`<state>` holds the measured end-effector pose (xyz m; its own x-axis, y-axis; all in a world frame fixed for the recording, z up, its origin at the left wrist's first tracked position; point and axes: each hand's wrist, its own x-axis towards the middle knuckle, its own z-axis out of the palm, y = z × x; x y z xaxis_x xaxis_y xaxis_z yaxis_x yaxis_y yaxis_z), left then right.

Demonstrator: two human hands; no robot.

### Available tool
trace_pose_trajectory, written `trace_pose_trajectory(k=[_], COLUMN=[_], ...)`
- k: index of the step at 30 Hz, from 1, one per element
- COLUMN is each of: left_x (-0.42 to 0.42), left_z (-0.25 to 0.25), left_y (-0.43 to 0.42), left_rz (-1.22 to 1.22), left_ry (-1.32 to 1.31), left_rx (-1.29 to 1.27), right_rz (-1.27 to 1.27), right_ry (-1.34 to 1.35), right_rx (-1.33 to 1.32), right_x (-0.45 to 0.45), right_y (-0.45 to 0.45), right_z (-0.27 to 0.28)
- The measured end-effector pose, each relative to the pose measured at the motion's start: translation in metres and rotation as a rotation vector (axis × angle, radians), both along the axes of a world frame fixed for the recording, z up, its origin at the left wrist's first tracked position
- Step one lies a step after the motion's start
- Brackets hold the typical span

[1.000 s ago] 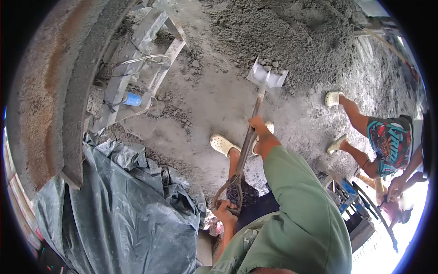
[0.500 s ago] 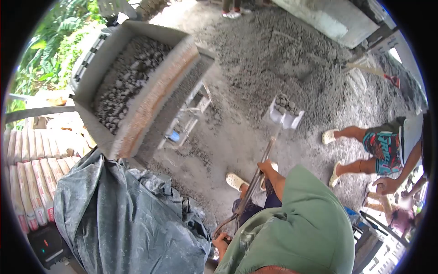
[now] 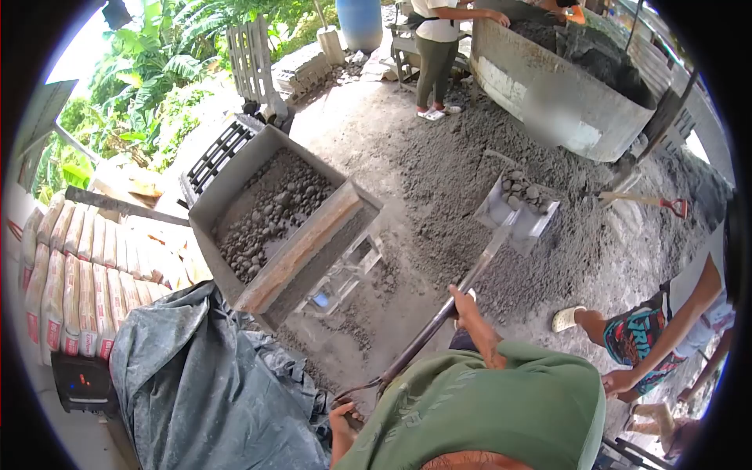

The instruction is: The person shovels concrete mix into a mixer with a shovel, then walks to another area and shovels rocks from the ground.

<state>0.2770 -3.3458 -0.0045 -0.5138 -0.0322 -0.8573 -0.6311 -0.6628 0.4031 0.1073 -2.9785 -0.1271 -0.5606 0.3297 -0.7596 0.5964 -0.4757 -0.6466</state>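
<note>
Shovel (image 3: 484, 260) gripped by both hands, stones on its blade

With 12 at the top of the view, the shovel slants from its grip near 6 o'clock to its blade (image 3: 495, 210) between 2 and 3. Grey stones (image 3: 521, 190) sit on the blade, mostly toward its far edge. Behind it spreads a grey heap (image 3: 439, 168); whether blade and heap touch, I cannot tell.

The right hand (image 3: 470, 309) is clamped on the shaft, about midway along. The left hand (image 3: 343, 423) is wrapped around the grip at the near end — well apart from the right. A green shirt (image 3: 486, 399) lies beside the near half of the shovel.

The tarp (image 3: 211, 376), at 8 o'clock, is near the left hand. A box (image 3: 301, 251) at 10 o'clock holds more stones, and filled bags (image 3: 74, 305) stand in rows between 8 and 9.

Between 1 and 2 stands a round tank (image 3: 509, 74); a person in a pale top (image 3: 435, 30) is beside it, between 12 and 1. Another person, in patterned shorts (image 3: 638, 341), is near 4 o'clock. Just before 3 lies a red-handled tool (image 3: 642, 200) — apart from the shovel.
</note>
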Motion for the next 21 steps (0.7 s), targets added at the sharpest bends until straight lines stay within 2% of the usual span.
trace_pose_trajectory(k=[1,2,3,4,5,6,7,9,12,15,17,19,21], left_x=[-0.011,-0.025,-0.04,-0.054,-0.055,-0.06,-0.071,-0.097,-0.133,-0.171,-0.204,-0.238,-0.277], left_z=[0.002,0.009,0.028,0.037,0.008,0.016,0.032,0.075,0.135,0.175,0.189,0.192,0.192], left_y=[0.005,0.012,0.024,0.035,0.016,0.021,0.04,0.081,0.138,0.181,0.209,0.228,0.245], left_rz=[-0.022,0.046,0.035,0.059,0.074,0.094,0.096,0.16,0.306,0.399,0.45,0.525,0.613], left_ry=[0.073,-0.001,-0.007,0.105,0.066,0.161,0.165,0.249,0.327,0.394,0.406,0.584,0.569], left_rx=[-0.05,-0.033,-0.054,-0.138,-0.073,-0.054,-0.05,-0.144,-0.302,-0.208,-0.198,-0.097,-0.072], right_rz=[0.027,0.019,0.084,0.147,0.108,0.133,0.224,0.224,0.358,0.413,0.362,0.387,0.418], right_ry=[0.021,0.017,0.045,0.061,0.159,0.158,0.203,0.2,0.319,0.347,0.362,0.385,0.346], right_rx=[-0.008,0.075,0.169,0.098,-0.064,-0.123,-0.156,-0.121,-0.073,-0.108,-0.143,-0.195,-0.167], right_x=[-0.016,-0.034,-0.058,-0.077,-0.089,-0.105,-0.121,-0.155,-0.209,-0.267,-0.308,-0.352,-0.402], right_y=[0.007,0.008,0.021,0.03,0.029,0.034,0.044,0.056,0.074,0.086,0.085,0.083,0.081], right_z=[0.004,0.026,-0.034,-0.033,0.026,0.056,0.062,0.085,0.111,0.148,0.163,0.158,0.143])
